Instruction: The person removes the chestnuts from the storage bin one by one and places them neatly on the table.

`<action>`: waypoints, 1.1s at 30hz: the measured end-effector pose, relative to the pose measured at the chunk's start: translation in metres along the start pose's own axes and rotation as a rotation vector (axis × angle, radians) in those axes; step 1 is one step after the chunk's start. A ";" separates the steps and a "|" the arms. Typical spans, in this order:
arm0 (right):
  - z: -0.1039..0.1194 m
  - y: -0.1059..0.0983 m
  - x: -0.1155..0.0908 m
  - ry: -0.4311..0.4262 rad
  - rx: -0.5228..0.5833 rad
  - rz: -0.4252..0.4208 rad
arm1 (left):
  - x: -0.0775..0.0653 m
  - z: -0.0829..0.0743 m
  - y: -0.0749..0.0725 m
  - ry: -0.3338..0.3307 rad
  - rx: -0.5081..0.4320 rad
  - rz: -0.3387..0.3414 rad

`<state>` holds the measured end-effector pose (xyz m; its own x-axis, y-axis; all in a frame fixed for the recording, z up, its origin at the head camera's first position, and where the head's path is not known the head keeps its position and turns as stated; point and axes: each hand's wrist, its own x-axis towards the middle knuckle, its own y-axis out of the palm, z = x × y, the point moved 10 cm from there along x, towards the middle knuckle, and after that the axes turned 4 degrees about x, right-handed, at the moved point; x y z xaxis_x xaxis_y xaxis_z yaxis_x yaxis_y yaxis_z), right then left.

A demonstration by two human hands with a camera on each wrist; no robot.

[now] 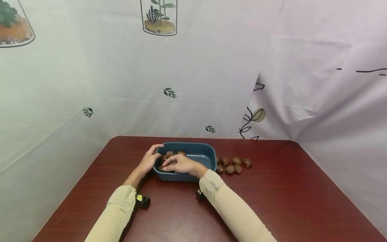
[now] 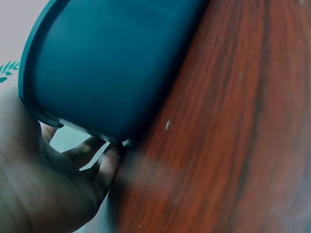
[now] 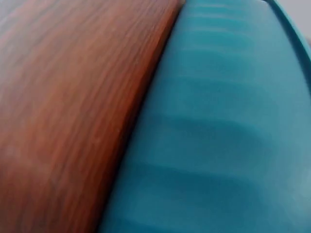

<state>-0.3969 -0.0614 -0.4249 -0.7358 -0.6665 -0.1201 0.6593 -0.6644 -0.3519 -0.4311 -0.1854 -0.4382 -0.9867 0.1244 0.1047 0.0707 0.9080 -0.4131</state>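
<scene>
A blue, rounded rectangular box (image 1: 198, 147) stands on the table, with several brown chestnuts (image 1: 170, 154) gathered in its left end. My left hand (image 1: 148, 160) grips the box's left end; in the left wrist view, its fingers (image 2: 108, 167) bend around the outside wall below the rim. Reaching over the front rim, my right hand (image 1: 183, 164) is inside the box, its thumb and fingertips pinching a chestnut (image 1: 161, 168) near the left front corner. The fingers partly cover that chestnut. Only the box's outer wall (image 3: 209, 121) and the table appear in the right wrist view; the right hand is out of sight there.
Several more chestnuts (image 1: 237, 161) lie loose on the table, just right of the box. The dark red wooden table (image 1: 290, 195) has its back edge close behind the box. A printed white cloth (image 1: 193, 67) hangs behind and along the sides.
</scene>
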 end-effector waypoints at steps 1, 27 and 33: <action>0.001 -0.003 -0.003 -0.007 0.010 -0.020 | 0.000 -0.001 0.001 0.004 0.003 0.002; 0.001 -0.111 -0.118 -0.042 0.109 -0.187 | -0.005 -0.006 0.000 0.030 -0.003 0.009; -0.018 -0.134 -0.136 0.014 0.113 -0.223 | -0.005 -0.006 -0.001 0.033 0.000 0.003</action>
<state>-0.3876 0.1243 -0.3786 -0.8667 -0.4947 -0.0640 0.4927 -0.8287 -0.2655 -0.4257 -0.1841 -0.4331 -0.9810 0.1403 0.1336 0.0734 0.9075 -0.4136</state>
